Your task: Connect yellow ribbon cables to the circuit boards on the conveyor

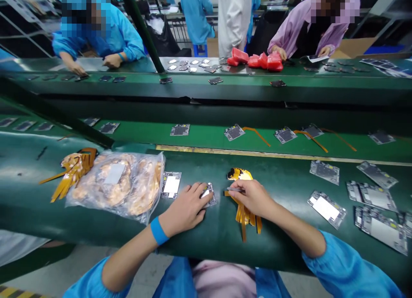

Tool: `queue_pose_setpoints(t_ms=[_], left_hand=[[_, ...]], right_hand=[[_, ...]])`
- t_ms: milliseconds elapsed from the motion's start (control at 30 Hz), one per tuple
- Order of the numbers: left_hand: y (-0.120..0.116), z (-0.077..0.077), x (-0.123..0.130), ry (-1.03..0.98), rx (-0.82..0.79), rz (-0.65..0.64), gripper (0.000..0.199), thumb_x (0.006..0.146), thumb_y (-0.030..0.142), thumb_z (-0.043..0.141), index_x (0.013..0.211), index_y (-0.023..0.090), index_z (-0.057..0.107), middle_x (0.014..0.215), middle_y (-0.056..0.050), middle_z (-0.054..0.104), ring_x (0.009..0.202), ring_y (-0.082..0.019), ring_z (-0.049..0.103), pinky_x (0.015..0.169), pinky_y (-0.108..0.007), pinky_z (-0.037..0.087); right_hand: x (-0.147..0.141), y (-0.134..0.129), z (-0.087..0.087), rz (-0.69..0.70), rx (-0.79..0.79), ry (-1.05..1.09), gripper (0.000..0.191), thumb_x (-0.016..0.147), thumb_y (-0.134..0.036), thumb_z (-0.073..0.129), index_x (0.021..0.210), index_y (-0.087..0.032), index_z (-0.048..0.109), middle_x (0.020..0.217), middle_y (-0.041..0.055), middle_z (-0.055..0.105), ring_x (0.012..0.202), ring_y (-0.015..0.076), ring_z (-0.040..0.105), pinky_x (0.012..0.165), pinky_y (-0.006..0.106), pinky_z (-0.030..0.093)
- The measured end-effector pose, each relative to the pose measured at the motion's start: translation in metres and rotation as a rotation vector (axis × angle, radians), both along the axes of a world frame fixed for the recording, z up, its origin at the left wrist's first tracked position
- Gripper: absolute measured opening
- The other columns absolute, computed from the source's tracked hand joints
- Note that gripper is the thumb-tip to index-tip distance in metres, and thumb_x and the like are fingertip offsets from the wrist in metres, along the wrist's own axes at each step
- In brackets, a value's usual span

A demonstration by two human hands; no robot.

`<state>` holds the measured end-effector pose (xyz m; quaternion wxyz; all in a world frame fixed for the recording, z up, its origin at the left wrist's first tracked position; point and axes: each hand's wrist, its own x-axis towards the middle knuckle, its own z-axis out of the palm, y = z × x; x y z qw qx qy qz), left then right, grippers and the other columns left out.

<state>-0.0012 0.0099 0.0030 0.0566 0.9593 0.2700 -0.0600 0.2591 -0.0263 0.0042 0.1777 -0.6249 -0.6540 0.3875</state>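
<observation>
My left hand (186,205), with a blue band at the wrist, rests on the mat. Its bent fingers grip a small circuit board (210,196), covering the board's left part. Pinched in my right hand (254,197) is a pair of metal tweezers (236,189), pointing left. The tweezer tips are at the dark end of an orange flex cable (228,193); whether they clasp it I cannot tell. Beneath that hand lies a bunch of orange flex cables (243,216), partly hidden by it. Another circuit board (171,185) with a white patch sits left of my left hand.
A clear plastic bag (117,184) of flex cables lies at left, beside loose orange cables (72,173). Several boards (373,195) spread at right. Beyond a raised edge, a green belt (202,139) carries boards, some with cables. Co-workers sit across; a green post (64,117) slants at left.
</observation>
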Motion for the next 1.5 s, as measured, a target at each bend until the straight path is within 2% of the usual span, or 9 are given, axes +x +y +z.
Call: queue_pose_setpoints(t_ms=[167,300,433,567,667,867,1133,1300,1500], left_hand=[[0.007,-0.001,0.006,0.017,-0.009,-0.063,0.044,0.088,0.021,0.058,0.132,0.025,0.058,0.134,-0.014,0.053,0.113,-0.032,0.052,0.087,-0.043,0.046],[0.012,-0.003,0.011,0.032,-0.04,-0.075,0.037,0.084,0.019,0.061,0.121,0.024,0.062,0.121,-0.013,0.055,0.106,-0.031,0.052,0.082,-0.04,0.047],[0.015,-0.003,0.012,0.023,-0.061,-0.083,0.029,0.086,0.017,0.06,0.114,0.023,0.062,0.117,-0.012,0.054,0.104,-0.029,0.052,0.083,-0.04,0.049],[0.014,-0.007,0.008,-0.021,-0.054,-0.064,0.02,0.089,0.017,0.059,0.108,0.021,0.062,0.124,-0.012,0.055,0.105,-0.027,0.052,0.088,-0.039,0.05],[0.01,-0.014,0.002,-0.061,0.009,-0.065,0.021,0.092,0.019,0.058,0.112,0.02,0.061,0.133,-0.013,0.054,0.109,-0.028,0.053,0.09,-0.042,0.049],[0.0,-0.023,-0.006,-0.133,0.113,-0.031,0.025,0.097,0.023,0.052,0.119,0.022,0.064,0.138,-0.014,0.055,0.123,-0.032,0.05,0.094,-0.046,0.046],[-0.004,-0.026,-0.008,-0.199,0.087,0.009,0.024,0.101,0.023,0.049,0.116,0.024,0.068,0.14,-0.014,0.057,0.124,-0.031,0.052,0.098,-0.048,0.045],[-0.006,-0.029,-0.009,-0.2,0.126,-0.002,0.024,0.102,0.023,0.049,0.116,0.023,0.068,0.142,-0.015,0.057,0.121,-0.031,0.054,0.096,-0.047,0.046],[-0.008,-0.033,-0.01,-0.189,0.154,-0.01,0.025,0.103,0.023,0.05,0.12,0.024,0.067,0.144,-0.016,0.057,0.122,-0.03,0.056,0.098,-0.047,0.045]], right_hand=[[-0.021,0.009,0.0,0.065,-0.043,-0.124,0.012,0.093,-0.028,0.064,0.092,-0.024,0.076,0.083,0.0003,0.076,0.077,0.0173,0.065,0.066,0.026,0.035],[-0.025,0.013,-0.005,0.093,-0.05,-0.203,0.014,0.095,-0.029,0.063,0.094,-0.025,0.077,0.087,0.0015,0.077,0.082,0.0194,0.067,0.066,0.027,0.035],[-0.027,0.014,-0.011,0.102,-0.037,-0.224,0.014,0.095,-0.03,0.063,0.096,-0.026,0.077,0.091,0.0023,0.078,0.088,0.0202,0.069,0.069,0.027,0.037],[-0.03,0.016,-0.011,0.106,-0.065,-0.222,0.014,0.095,-0.029,0.064,0.098,-0.025,0.076,0.095,0.0023,0.078,0.09,0.0206,0.069,0.07,0.027,0.038],[-0.033,0.019,-0.011,0.105,-0.08,-0.208,0.014,0.094,-0.029,0.064,0.098,-0.025,0.077,0.094,0.0023,0.078,0.089,0.0201,0.069,0.069,0.027,0.038],[-0.036,0.024,-0.013,0.088,-0.09,-0.21,0.017,0.095,-0.029,0.061,0.098,-0.024,0.077,0.091,0.0033,0.078,0.084,0.0196,0.068,0.066,0.026,0.036],[-0.038,0.027,-0.009,0.109,-0.112,-0.216,0.016,0.095,-0.029,0.063,0.096,-0.025,0.079,0.092,0.003,0.079,0.087,0.0197,0.068,0.068,0.027,0.037],[-0.039,0.03,-0.004,0.139,-0.134,-0.265,0.017,0.094,-0.03,0.064,0.097,-0.025,0.079,0.093,0.0037,0.079,0.088,0.0208,0.069,0.067,0.027,0.038],[-0.041,0.037,-0.008,0.193,-0.115,-0.303,0.017,0.095,-0.028,0.063,0.095,-0.024,0.08,0.094,0.0052,0.079,0.091,0.0219,0.071,0.068,0.027,0.039]])
